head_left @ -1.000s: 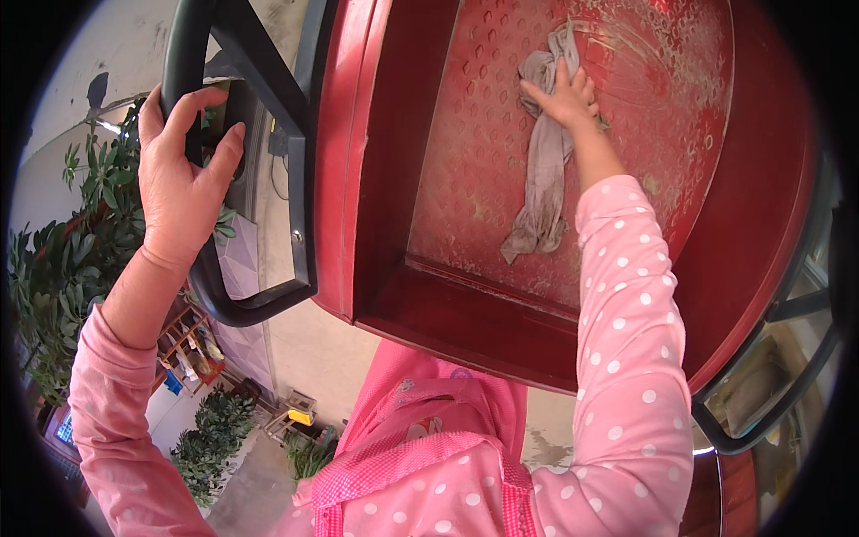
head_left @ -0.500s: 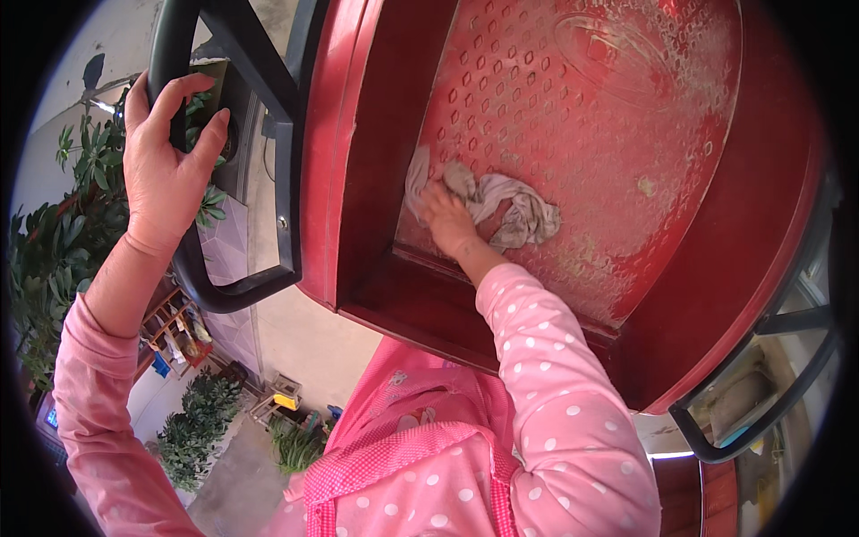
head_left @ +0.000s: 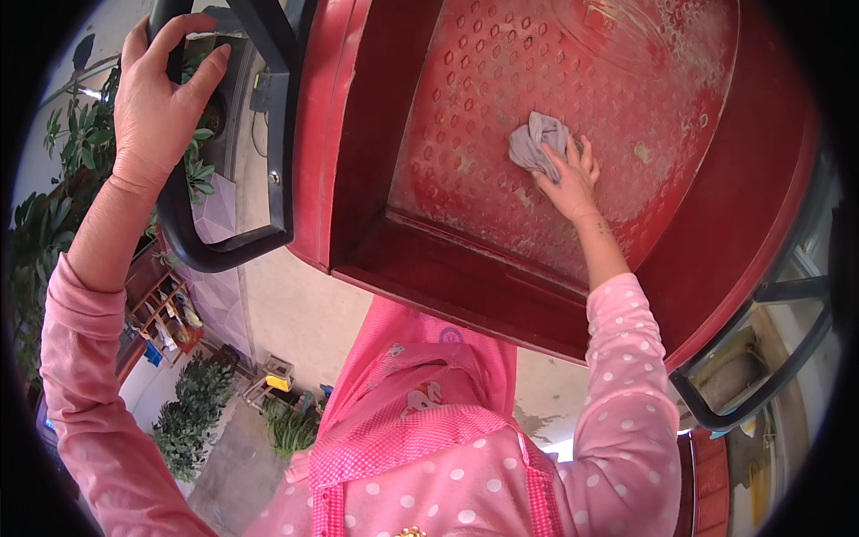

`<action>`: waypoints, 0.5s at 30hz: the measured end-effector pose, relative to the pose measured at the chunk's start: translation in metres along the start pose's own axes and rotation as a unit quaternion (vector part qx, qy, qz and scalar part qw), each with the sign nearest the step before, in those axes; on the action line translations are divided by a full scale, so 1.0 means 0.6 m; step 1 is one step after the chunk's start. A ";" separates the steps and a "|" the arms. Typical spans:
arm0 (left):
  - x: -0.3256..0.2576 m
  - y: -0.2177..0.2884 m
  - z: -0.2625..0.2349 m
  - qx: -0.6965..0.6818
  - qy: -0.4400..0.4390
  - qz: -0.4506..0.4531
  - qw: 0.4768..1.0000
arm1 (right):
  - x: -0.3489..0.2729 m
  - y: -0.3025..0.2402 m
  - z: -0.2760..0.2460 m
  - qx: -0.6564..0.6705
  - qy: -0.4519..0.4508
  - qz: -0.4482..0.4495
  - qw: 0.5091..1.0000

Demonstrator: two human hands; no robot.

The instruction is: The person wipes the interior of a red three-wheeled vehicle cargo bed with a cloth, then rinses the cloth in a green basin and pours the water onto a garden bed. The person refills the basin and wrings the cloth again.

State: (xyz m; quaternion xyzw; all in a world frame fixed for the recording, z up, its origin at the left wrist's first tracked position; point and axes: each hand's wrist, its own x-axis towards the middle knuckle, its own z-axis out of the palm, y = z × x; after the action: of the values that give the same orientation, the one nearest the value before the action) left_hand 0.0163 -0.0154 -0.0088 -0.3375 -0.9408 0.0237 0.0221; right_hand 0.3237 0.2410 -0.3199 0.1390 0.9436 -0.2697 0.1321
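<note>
My right hand (head_left: 573, 186) lies on the textured red floor panel (head_left: 488, 98) of a red vehicle body. Bunched at its thumb and fingers is a grey cloth rag (head_left: 539, 143), pressed against the raised diamond pattern. Pale, worn or dirty patches mark the panel, mostly toward its right and far side. At the upper left, my left hand (head_left: 159, 103) is hooked round a black tubular handle rail (head_left: 179, 237), its thumb held apart from the fingers.
Red side walls and a near lip (head_left: 456, 291) enclose the panel. Another black rail (head_left: 761, 403) sticks out at the lower right. Green plants (head_left: 192, 412) and a wooden rack (head_left: 165, 313) stand at the left. A pink apron (head_left: 420, 376) hangs in front of me.
My right hand has swept right and away from the left corner with the rag, which was spread out and is now bunched. My left hand stays on the rail; the view has shifted slightly.
</note>
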 end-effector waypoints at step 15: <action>0.002 -0.032 0.012 0.028 -0.004 0.017 0.999 | -0.093 -0.095 0.165 -0.036 -0.103 -0.157 0.982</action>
State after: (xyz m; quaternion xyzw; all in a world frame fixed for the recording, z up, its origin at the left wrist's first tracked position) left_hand 0.0027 -0.0294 -0.0149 -0.3526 -0.9340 0.0514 0.0275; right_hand 0.3737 0.1295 -0.3561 -0.0441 0.9443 -0.2657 0.1892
